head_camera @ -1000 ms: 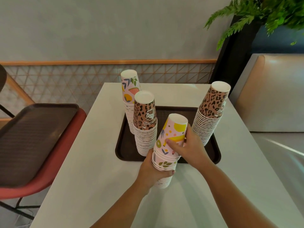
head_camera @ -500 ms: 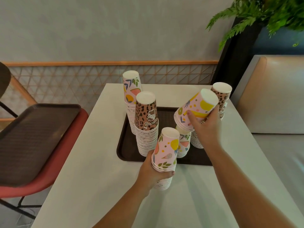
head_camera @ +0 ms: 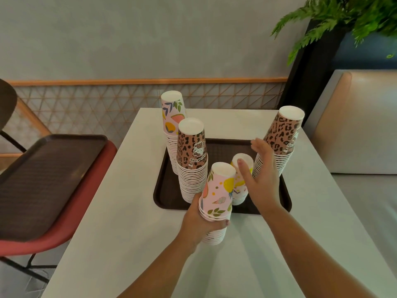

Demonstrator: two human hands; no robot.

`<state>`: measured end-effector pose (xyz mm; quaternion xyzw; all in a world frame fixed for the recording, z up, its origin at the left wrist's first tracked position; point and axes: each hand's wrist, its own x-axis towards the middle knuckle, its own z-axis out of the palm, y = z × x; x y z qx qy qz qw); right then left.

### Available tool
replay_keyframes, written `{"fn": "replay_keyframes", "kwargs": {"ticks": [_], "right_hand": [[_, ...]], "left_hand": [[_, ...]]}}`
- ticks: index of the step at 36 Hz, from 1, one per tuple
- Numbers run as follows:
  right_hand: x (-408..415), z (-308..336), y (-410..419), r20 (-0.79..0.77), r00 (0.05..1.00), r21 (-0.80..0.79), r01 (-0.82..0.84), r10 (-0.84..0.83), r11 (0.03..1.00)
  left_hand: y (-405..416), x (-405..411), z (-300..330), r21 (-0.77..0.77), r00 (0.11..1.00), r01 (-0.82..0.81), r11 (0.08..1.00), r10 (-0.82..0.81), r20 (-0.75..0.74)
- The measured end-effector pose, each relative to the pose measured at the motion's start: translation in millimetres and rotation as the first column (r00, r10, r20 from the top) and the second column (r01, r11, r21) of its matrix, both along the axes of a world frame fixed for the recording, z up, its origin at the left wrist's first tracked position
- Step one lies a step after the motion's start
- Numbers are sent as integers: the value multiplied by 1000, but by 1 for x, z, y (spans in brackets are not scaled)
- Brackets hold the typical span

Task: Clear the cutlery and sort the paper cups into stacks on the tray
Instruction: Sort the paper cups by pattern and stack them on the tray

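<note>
Pink, fruit-printed paper cups nested upside down make up the stack [head_camera: 216,203] that the left hand [head_camera: 200,220] grips around its lower half, fingers curled round the rims; it stands on the white table top [head_camera: 129,211] just near of the dark brown plastic tray [head_camera: 163,190], tilted slightly to the right. Directly beyond it, on the tray's near edge, sits a short stack of matching pink printed cups [head_camera: 240,183], upright, its long axis vertical. The right hand [head_camera: 261,173] hovers beside that short stack on its right, fingers straight and spread, thumb toward the cups, holding nothing; whether the palm touches the cups I cannot tell. The coming move, I judge, turns on that line-up: the short stack lies just far and right of the gripped stack, and the right hand is the nearer one to it. Also on the tray stand a tall pink printed stack [head_camera: 171,130] far left, a leopard-print brown stack [head_camera: 191,160] before it, and another leopard-print stack [head_camera: 279,145] at right.
</note>
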<state>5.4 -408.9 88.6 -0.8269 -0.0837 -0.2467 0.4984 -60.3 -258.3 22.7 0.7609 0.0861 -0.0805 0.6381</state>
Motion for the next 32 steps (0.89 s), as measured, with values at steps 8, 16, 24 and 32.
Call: {"fn": "replay_keyframes", "kwargs": {"ticks": [8,16,24,32], "right_hand": [[-22,0,8,-178,949,-86,-279,260,957],[-26,-4,17,-313,917,-57,-277,246,959],[-25,-1,19,-287,932,-46,-244,221,969],[-14,13,12,-176,968,23,-176,177,984]], "left_hand": [[-4,1,9,-54,1000,-8,998,9,22],[-6,4,15,-44,1000,-8,999,9,9],[-5,5,17,-75,999,4,997,-1,36],[-4,3,8,-47,1000,-22,999,22,-2]]}}
